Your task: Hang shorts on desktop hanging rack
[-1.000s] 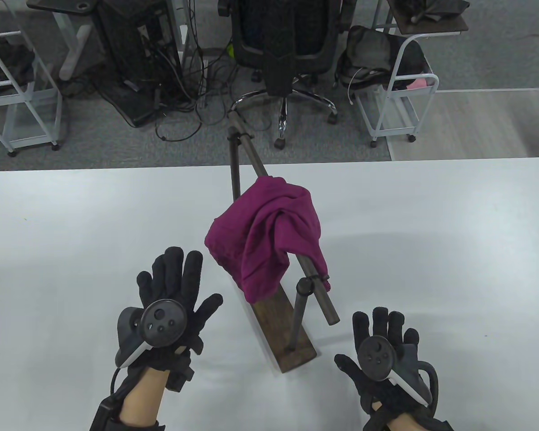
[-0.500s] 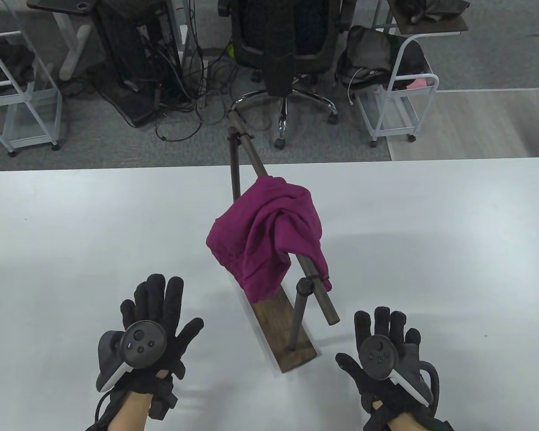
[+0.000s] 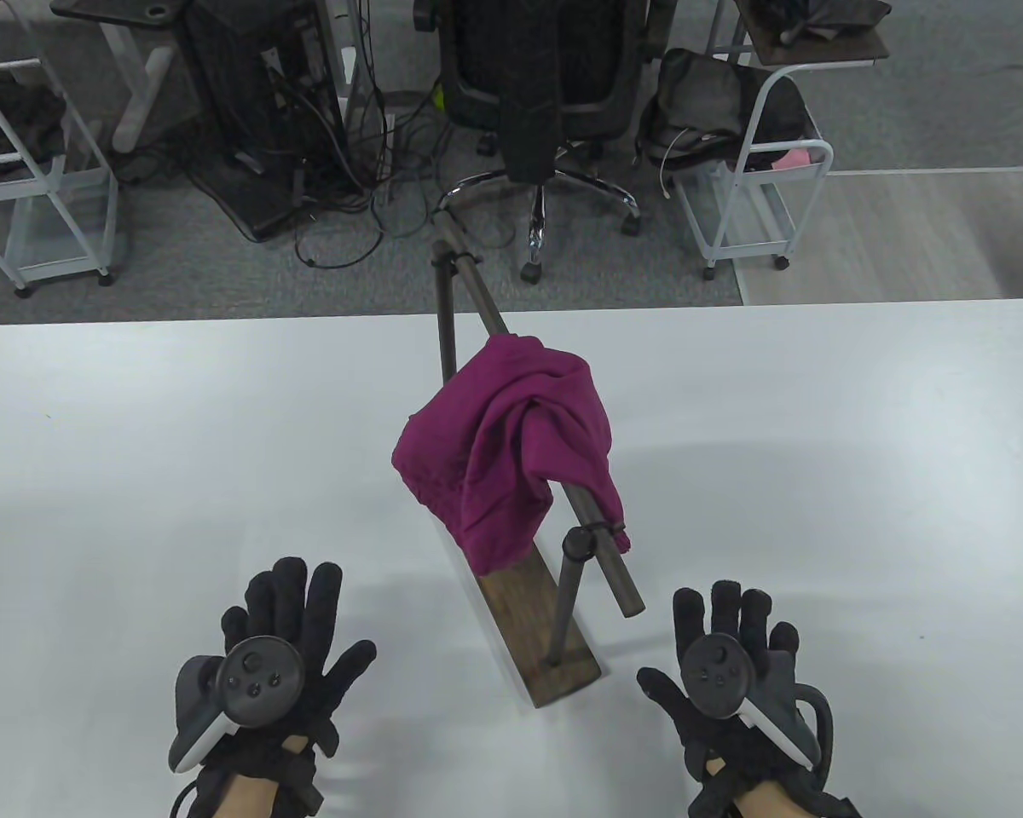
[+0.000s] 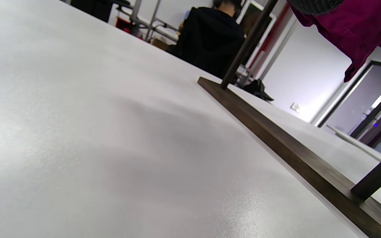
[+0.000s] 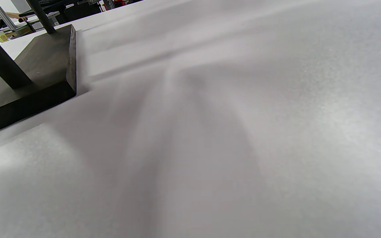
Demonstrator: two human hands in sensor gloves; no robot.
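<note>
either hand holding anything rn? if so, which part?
Nothing held. Left hand and right hand lie spread over the table, apart from the shorts draped on the rack.

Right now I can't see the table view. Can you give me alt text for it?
Magenta shorts hang bunched over the horizontal bar of a dark desktop hanging rack on a white table. Left hand and right hand, in black sensor gloves, lie open and flat either side of the rack's near end, touching neither.
</note>
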